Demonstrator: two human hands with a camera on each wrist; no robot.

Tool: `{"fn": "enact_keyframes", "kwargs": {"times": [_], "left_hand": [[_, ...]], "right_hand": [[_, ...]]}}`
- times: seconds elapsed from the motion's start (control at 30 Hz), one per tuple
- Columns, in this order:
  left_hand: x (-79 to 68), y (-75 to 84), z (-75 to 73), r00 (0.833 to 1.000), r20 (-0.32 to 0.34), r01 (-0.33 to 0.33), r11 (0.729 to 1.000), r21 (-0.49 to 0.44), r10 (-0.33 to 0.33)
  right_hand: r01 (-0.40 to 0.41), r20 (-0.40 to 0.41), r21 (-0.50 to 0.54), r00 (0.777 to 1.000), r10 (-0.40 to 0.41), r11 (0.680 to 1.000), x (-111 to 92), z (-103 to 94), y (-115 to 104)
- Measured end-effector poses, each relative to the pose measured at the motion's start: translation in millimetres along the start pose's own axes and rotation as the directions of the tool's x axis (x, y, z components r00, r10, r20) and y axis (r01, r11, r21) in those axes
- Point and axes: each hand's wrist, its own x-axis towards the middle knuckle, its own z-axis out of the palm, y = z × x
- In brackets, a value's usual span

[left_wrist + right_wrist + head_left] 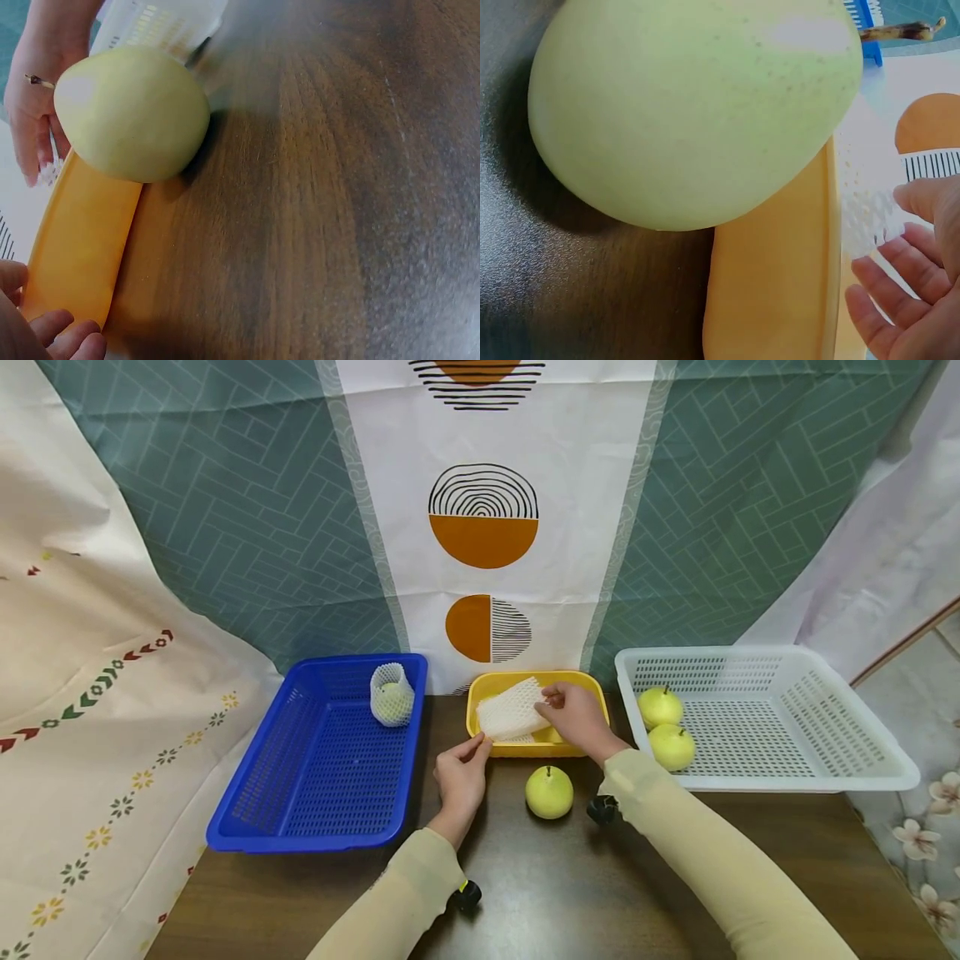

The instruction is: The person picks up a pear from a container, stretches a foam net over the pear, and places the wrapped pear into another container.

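A white foam fruit net (512,710) is stretched flat over the yellow basket (600,687), tilted up toward the right. My right hand (576,714) pinches its right end between thumb and fingers; in the right wrist view the net's edge (866,202) meets those fingertips. At the net's lower left corner, my left hand (461,777) pinches with thumb and forefinger, close by the basket's front rim. A yellow-green pear (549,792) stands on the table between my wrists, stem up. It looms large in both wrist views.
On the left is a blue basket (318,842) holding a pear in a foam net (392,695) at its back right corner. To the right, a white basket (787,782) has two bare pears (672,747) along its left side. Patterned cloth (483,435) hangs behind.
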Motion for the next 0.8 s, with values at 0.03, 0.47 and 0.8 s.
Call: {"fn": "enact_keyframes", "kwargs": {"times": [0.03, 0.47, 0.8], "left_hand": [[-0.2, 0.3, -0.2, 1.000, 0.005, 0.001, 1.000, 0.001, -0.001], [0.2, 1.7, -1.1, 1.000, -0.001, -0.025, 1.000, 0.016, 0.025], [1.0, 0.1, 0.6, 0.999, -0.017, -0.039, 0.999, 0.033, 0.039]], "right_hand": [[0.002, -0.005, -0.001, 1.000, -0.002, 1.000, 0, -0.4, 0], [0.117, -0.120, 0.062, 0.987, -0.109, 0.991, -3, -10.9, -12], [0.218, -0.235, 0.148, 0.955, -0.180, 0.965, -6, -28.6, -32]]}}
